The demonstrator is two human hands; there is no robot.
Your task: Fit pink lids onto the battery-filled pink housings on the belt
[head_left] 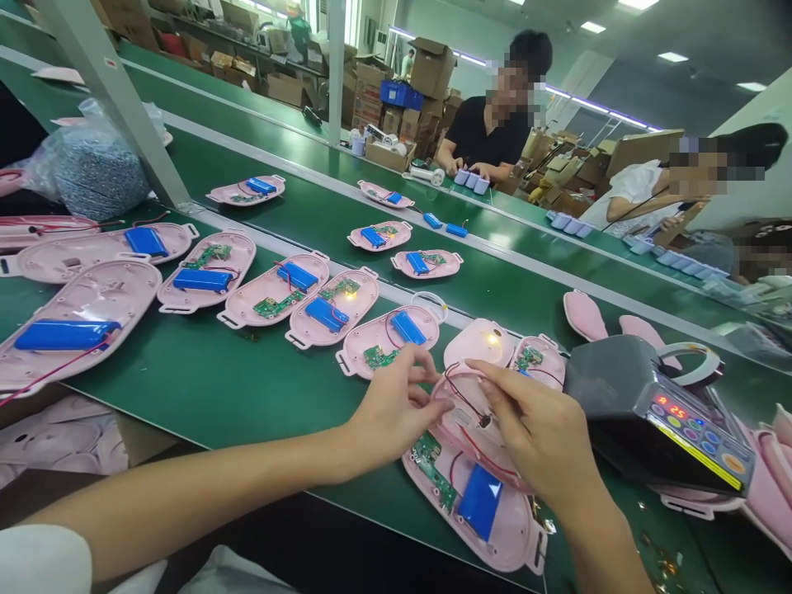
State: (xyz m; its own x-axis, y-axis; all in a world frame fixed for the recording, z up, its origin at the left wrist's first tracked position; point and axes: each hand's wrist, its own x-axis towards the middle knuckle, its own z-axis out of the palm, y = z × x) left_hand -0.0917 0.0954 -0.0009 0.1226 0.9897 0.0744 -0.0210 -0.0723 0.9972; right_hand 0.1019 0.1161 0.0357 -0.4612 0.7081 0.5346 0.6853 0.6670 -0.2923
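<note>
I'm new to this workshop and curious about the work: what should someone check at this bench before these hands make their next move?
1. Left hand at the pink plastic shell: ok, fingertips at its rim.
2. Right hand on the red and black wires: ok, pinching them.
3. Wire ends joined to the green circuit board: cannot tell, the held shell blocks the view.
4. Blue battery in the lower pink shell: ok, lying inside.
5. Yellow light on the pink shell beyond: ok, glowing.
</note>
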